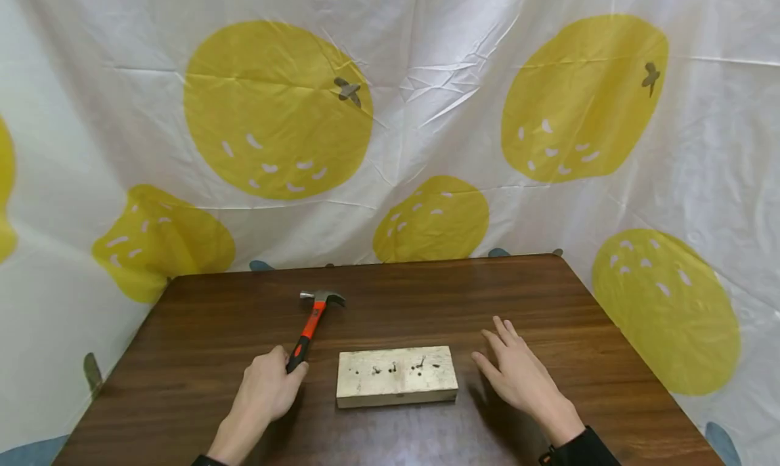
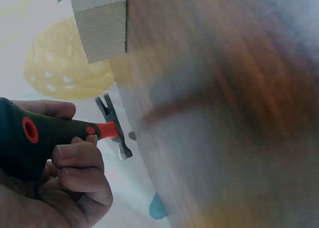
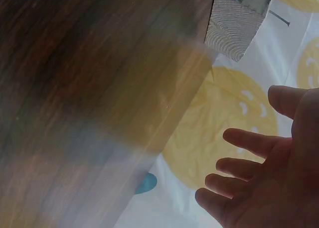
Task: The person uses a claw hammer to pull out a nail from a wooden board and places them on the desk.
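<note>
A claw hammer (image 1: 311, 320) with a red and black handle is gripped near its handle end by my left hand (image 1: 263, 388). In the left wrist view the fingers curl round the black grip (image 2: 55, 133), and the steel head (image 2: 115, 126) points away from me. To the right of the hammer lies a pale wooden block (image 1: 396, 385), with a few nails (image 1: 420, 362) sticking up and several dark holes in its top. My right hand (image 1: 521, 371) is held right of the block, fingers spread and straight, holding nothing and apart from the block.
Everything is on a dark brown wooden table (image 1: 426, 303) with rounded far corners. A white curtain (image 1: 426, 127) printed with yellow fruit hangs behind the table and along both sides.
</note>
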A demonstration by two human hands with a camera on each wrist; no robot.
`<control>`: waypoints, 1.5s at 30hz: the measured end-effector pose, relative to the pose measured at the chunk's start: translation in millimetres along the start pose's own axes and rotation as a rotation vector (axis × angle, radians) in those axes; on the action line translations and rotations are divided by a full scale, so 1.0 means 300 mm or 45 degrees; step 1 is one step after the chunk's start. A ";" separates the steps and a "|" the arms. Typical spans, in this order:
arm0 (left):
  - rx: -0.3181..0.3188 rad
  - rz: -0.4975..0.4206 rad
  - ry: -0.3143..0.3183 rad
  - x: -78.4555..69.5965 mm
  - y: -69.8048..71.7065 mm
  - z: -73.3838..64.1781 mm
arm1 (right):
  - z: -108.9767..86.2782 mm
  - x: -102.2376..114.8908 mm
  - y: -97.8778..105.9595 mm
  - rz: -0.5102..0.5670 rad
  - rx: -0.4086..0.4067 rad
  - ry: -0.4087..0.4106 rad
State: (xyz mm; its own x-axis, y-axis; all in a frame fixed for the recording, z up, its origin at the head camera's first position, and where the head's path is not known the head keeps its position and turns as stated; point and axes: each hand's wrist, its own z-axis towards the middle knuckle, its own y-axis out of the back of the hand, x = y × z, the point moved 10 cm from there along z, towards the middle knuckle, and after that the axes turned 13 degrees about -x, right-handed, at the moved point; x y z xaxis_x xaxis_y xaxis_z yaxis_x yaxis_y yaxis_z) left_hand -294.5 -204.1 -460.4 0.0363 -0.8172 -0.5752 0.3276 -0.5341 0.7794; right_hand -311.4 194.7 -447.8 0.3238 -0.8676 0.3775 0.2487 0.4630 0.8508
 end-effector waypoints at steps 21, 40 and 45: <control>-0.032 -0.257 -0.338 -0.253 0.000 -0.022 | 0.084 0.176 0.078 0.052 -0.332 0.280; 0.138 -0.486 -0.691 -0.414 -0.093 -0.120 | 0.132 0.319 0.120 0.054 -0.502 0.658; 0.158 -0.469 -0.743 -0.430 -0.105 -0.140 | 0.124 0.328 0.122 0.006 -0.577 0.720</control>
State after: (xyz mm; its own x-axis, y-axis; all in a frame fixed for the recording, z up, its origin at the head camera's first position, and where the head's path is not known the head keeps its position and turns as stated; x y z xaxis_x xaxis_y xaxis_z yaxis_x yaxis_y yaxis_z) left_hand -269.9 -72.8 -421.4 -0.5808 -0.5422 -0.6072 0.1096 -0.7912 0.6016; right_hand -304.3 119.5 -366.0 0.7179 -0.6956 0.0294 0.5605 0.6024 0.5683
